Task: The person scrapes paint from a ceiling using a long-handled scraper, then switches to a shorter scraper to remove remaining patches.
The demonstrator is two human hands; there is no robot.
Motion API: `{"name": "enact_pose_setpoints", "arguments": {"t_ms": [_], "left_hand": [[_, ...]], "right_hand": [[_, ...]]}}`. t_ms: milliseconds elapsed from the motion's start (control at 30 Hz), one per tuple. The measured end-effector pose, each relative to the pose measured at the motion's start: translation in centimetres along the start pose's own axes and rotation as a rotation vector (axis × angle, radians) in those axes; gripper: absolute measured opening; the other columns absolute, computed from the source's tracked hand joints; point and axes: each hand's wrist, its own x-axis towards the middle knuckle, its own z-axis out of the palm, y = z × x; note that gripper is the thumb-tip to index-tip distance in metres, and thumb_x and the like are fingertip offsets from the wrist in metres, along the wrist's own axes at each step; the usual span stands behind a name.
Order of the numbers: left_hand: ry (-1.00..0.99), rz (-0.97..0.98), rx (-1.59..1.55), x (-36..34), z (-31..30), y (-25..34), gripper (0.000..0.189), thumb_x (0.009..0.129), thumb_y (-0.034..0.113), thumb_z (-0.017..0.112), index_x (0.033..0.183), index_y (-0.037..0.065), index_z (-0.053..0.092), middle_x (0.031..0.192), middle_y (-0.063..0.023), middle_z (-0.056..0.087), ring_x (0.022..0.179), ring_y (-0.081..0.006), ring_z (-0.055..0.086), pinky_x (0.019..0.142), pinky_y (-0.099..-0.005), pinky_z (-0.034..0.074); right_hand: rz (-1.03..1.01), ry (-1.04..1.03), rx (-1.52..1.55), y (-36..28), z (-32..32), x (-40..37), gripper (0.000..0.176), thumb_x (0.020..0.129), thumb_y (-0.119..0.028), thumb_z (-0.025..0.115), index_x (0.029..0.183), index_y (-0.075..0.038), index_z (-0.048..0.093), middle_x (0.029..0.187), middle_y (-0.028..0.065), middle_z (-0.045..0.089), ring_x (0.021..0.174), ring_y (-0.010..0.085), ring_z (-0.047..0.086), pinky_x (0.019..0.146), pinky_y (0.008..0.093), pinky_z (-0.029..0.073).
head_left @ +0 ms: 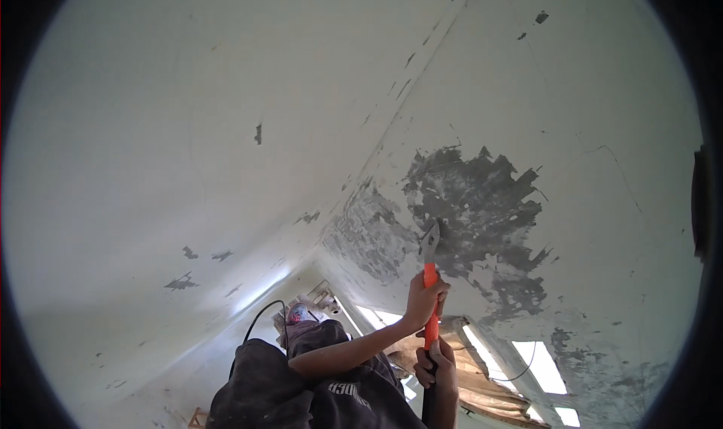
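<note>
Both my hands are closed around a scraper (431, 274) with an orange handle and a grey metal head. My left hand (427, 299) grips the upper part of the handle, its forearm crossing in front of dark clothing with pale lettering. Lower down, my right hand (440, 365) is wrapped round the handle, where a dark section runs below the orange. The scraper's head overlaps the lower left of a large grey patch (482, 195) on the pale wall (617, 128), where the coating is off in ragged edges.
A second scraped patch (369, 233) lies beside the corner line. Small chips dot the other pale surface (151, 128). At the lower right are crumpled brown sheeting (482, 395) and bright openings (541, 365). A black cable (260, 316) loops near the dark clothing (256, 384).
</note>
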Motion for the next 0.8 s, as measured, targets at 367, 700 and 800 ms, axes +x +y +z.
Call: {"name": "enact_pose_setpoints", "arguments": {"t_ms": [367, 700, 800], "left_hand": [[-0.033, 0.009, 0.018, -0.1, -1.3, -1.2, 0.018, 0.084, 0.0, 0.06, 0.081, 0.005, 0.043, 0.057, -0.0037, 0.046, 0.032, -0.0145, 0.042, 0.029, -0.0278, 0.033], [0.037, -0.008, 0.085, -0.1, -0.4, -0.2, 0.019, 0.084, 0.002, 0.06, 0.077, 0.006, 0.043, 0.055, -0.0032, 0.046, 0.033, -0.0138, 0.042, 0.029, -0.0282, 0.034], [-0.017, 0.009, 0.075, 0.5, -1.5, -0.2, 0.018, 0.084, 0.002, 0.06, 0.077, 0.007, 0.043, 0.056, -0.0029, 0.046, 0.032, -0.0143, 0.042, 0.029, -0.0293, 0.035]], "right_hand": [[0.0, 0.019, 0.022, 2.1, -0.3, 0.1, 0.042, 0.103, -0.038, 0.043, 0.123, -0.002, 0.05, 0.057, -0.0032, 0.032, 0.035, 0.0055, 0.028, 0.031, 0.0223, 0.023], [0.001, -0.002, 0.057, 1.7, -1.0, -0.1, 0.039, 0.103, -0.036, 0.045, 0.12, -0.002, 0.051, 0.058, -0.0027, 0.035, 0.037, 0.0064, 0.032, 0.031, 0.0223, 0.024], [-0.045, -0.011, 0.042, 2.8, 0.1, 1.1, 0.038, 0.103, -0.035, 0.045, 0.121, -0.003, 0.051, 0.058, -0.0033, 0.034, 0.037, 0.006, 0.031, 0.031, 0.0228, 0.024]]}}
